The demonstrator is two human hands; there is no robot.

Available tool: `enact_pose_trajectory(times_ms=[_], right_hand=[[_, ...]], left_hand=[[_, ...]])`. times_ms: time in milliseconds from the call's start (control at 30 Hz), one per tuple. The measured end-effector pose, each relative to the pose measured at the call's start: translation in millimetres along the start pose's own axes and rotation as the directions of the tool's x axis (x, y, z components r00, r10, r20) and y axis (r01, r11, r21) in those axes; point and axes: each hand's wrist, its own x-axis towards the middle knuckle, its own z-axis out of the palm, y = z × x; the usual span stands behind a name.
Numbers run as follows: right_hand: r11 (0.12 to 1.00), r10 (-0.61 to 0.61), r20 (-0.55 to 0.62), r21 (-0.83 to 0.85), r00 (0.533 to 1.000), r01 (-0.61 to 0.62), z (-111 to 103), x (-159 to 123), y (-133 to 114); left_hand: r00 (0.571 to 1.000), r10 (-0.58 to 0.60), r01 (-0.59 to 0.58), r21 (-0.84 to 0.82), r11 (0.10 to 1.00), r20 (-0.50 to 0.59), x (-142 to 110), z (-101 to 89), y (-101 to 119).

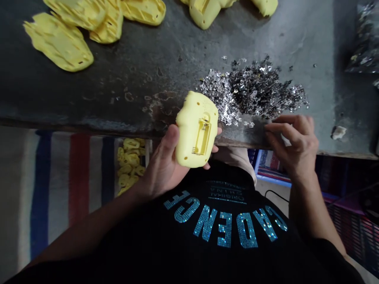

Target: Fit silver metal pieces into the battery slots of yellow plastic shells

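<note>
My left hand (166, 161) grips a yellow plastic housing (189, 130) at the table's front edge, thumb on one side and fingertips showing on the other. The housing's battery compartment (202, 137) faces up, with metal springs visible at its ends. Just beyond it lies a heap of small shiny metal battery contacts (257, 88). By the heap's near right side, my right hand (296, 142) is closed in a pinch at the table edge. Whatever may be between its thumb and forefinger is too small to make out.
Several more yellow housings (62, 43) lie at the far left of the dark table (133, 71), others at the far middle. A clear bag of metal parts (365, 43) sits far right, a whitish lump (339, 132) nearer. Below are yellow pieces (130, 161) in a container and a striped sheet (79, 169).
</note>
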Motion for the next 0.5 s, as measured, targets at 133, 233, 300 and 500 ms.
enact_pose_trajectory(times_ms=[133, 233, 300, 500], right_hand=[[0.999, 0.039, -0.012, -0.030, 0.999, -0.040, 1, -7, -7], [0.999, 0.000, -0.007, -0.052, 1.000, 0.000, 12, 2, -13], [0.997, -0.009, 0.021, -0.080, 1.000, 0.011, 20, 12, -15], [0.991, -0.033, 0.158, -0.121, 0.987, 0.052, 34, 37, -16]], left_hand=[[0.999, -0.038, 0.038, -0.018, 0.999, 0.011, 3, 2.6, 0], [0.999, -0.042, 0.042, -0.035, 0.998, -0.002, 1, 5.3, 0], [0.999, -0.038, 0.038, -0.023, 0.999, -0.009, 0, 7.0, -1], [0.998, -0.060, 0.060, -0.007, 0.998, 0.011, -2, 7.0, -4]])
